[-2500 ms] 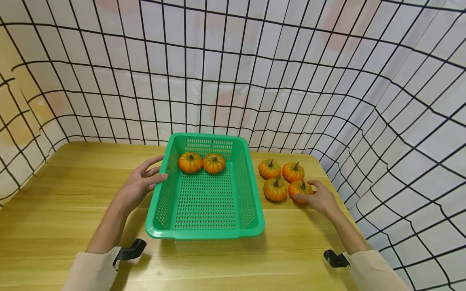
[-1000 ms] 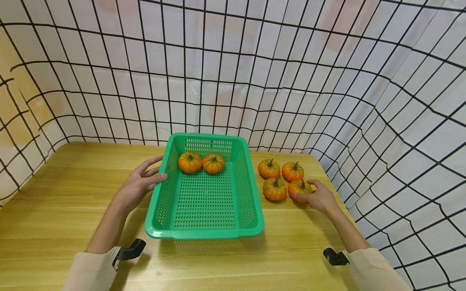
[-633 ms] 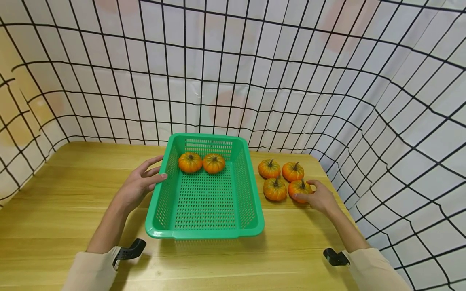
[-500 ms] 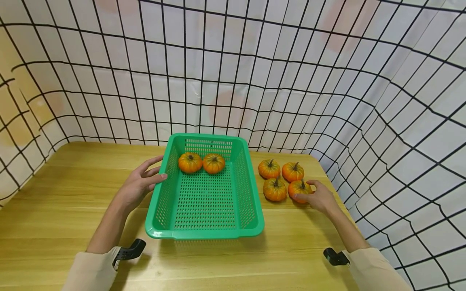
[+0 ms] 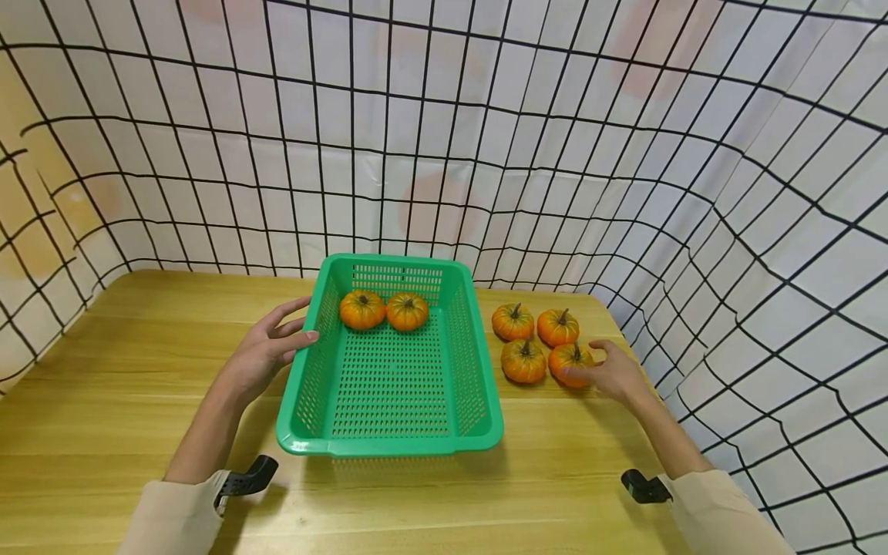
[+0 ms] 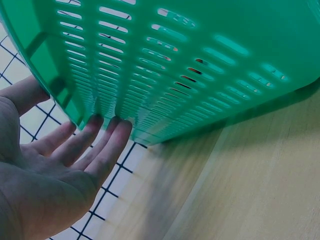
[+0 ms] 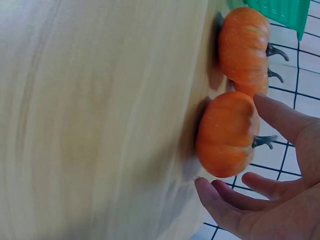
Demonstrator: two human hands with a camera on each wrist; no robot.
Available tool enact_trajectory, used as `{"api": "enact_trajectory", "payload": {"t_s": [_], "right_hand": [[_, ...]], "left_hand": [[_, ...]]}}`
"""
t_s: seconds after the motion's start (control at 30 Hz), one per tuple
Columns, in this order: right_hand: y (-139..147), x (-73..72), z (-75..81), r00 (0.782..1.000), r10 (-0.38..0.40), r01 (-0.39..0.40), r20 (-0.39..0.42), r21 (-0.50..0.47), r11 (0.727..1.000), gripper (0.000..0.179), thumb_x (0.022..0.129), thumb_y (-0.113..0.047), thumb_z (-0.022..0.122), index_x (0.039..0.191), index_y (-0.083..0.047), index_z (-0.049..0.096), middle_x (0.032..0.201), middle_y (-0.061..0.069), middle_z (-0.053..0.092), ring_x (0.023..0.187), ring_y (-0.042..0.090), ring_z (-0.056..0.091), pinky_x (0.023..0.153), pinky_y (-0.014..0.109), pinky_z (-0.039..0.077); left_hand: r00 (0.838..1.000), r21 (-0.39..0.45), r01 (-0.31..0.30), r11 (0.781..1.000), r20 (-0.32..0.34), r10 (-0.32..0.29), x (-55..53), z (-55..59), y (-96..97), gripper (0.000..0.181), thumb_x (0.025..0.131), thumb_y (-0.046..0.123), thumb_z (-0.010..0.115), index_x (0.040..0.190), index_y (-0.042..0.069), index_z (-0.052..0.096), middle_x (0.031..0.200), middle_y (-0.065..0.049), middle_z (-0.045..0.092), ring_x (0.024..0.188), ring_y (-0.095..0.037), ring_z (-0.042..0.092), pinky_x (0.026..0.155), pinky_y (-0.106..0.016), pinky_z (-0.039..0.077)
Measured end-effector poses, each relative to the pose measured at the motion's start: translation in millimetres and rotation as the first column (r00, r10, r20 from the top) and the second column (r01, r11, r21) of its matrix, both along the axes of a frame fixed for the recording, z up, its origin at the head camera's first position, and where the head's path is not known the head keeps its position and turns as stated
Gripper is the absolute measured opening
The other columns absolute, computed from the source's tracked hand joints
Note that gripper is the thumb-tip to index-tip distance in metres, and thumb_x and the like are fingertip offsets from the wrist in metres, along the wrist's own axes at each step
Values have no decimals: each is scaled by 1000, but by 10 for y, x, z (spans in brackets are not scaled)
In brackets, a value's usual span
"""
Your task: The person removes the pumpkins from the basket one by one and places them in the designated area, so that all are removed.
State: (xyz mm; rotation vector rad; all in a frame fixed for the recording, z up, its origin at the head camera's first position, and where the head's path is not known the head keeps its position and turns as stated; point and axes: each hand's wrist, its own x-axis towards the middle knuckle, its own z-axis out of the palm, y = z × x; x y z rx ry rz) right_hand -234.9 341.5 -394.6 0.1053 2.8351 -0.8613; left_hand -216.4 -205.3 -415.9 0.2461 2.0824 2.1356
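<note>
A green plastic basket (image 5: 388, 447) with slotted walls stands mid-table. Two small orange pumpkins (image 5: 362, 311) lie side by side at its far end. My left hand (image 5: 260, 354) holds the basket's left side, thumb over the rim; in the left wrist view its fingertips touch the slotted outer wall (image 6: 200, 30). Right of the basket, several more pumpkins (image 5: 523, 362) sit in two rows. My right hand (image 5: 613, 374) is at the front right pumpkin (image 5: 565, 357). The right wrist view shows its fingers spread around that pumpkin (image 7: 225, 135), the lower fingertips slightly apart from it.
The wooden table (image 5: 139, 370) extends left of the basket and in front of it. A white cloth with a black grid (image 5: 430, 116) rises behind the table and along its right side. Black camera mounts (image 5: 253, 476) sit at both wrists.
My right hand has drawn back slightly to the right, its fingers loosening around the front right pumpkin. The left hand, the basket and all the pumpkins keep their places.
</note>
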Motion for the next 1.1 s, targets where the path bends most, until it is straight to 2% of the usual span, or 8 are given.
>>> {"api": "enact_trajectory", "payload": {"t_s": [0.13, 0.37, 0.63, 0.9, 1.1], "right_hand": [[11, -12, 75, 1000, -10, 10, 0, 26, 1000, 101, 89, -55, 72, 156, 4, 26, 144, 39, 46, 127, 51, 51, 93, 55, 52], [10, -72, 213, 1000, -10, 12, -27, 72, 997, 99, 90, -56, 71, 156, 2, 28, 142, 39, 48, 123, 51, 54, 92, 56, 51], [-65, -114, 378, 997, -8, 12, -77, 55, 998, 94, 90, -54, 71, 157, -2, 31, 142, 37, 49, 121, 51, 55, 89, 54, 53], [-181, -132, 475, 990, 19, -10, -140, 63, 998, 92, 89, -56, 72, 156, -5, 35, 143, 34, 50, 127, 50, 52, 95, 59, 50], [-316, -130, 562, 988, 32, -27, -151, 38, 999, 90, 89, -54, 72, 158, -10, 33, 147, 32, 48, 131, 50, 49, 99, 62, 46]], "left_hand": [[1000, -2, 1, 1000, -4, -1, -1, -3, -1, 77, 99, 16, 66, 162, 13, 21, 158, -27, 36, 115, -16, 66, 92, -28, 57], [1000, 0, -1, 1000, -4, 1, 1, -3, -4, 76, 99, 17, 66, 162, 13, 22, 158, -27, 36, 115, -16, 66, 92, -28, 56], [1000, 11, 1, 1000, 0, -1, 0, 1, 3, 76, 99, 15, 66, 161, 13, 23, 158, -27, 36, 113, -15, 67, 92, -28, 57], [1000, 7, -1, 1000, 3, 1, -4, -9, 0, 77, 99, 16, 67, 162, 13, 22, 158, -27, 36, 113, -16, 67, 92, -28, 57], [1000, 35, -2, 999, 2, 2, -11, -16, -3, 76, 99, 13, 66, 161, 12, 23, 157, -28, 36, 114, -16, 67, 92, -28, 57]]}}
